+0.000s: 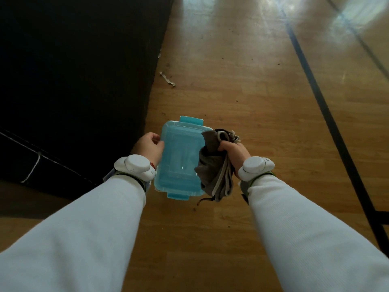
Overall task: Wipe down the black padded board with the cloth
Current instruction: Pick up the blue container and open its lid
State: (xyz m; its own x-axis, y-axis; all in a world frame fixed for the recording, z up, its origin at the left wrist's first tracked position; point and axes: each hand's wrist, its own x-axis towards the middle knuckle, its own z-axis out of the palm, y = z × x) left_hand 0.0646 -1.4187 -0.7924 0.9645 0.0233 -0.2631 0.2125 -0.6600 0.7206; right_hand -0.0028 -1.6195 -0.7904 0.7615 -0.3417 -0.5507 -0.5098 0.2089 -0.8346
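Above wooden floor (pixel 242 91), right hand (pixel 233 153) grips crumpled grey cloth (pixel 212 169).

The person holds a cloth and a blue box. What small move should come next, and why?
Probably set the blue box down on the wooden floor. The left hand grips its edge and the right hand grips the bunched grey cloth beside it, while the black padded board on the left is not yet touched. That would free the cloth for wiping.

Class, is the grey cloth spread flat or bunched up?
Bunched up: the right hand grips the grey cloth, which hangs in crumpled folds; the left hand holds the blue plastic container.
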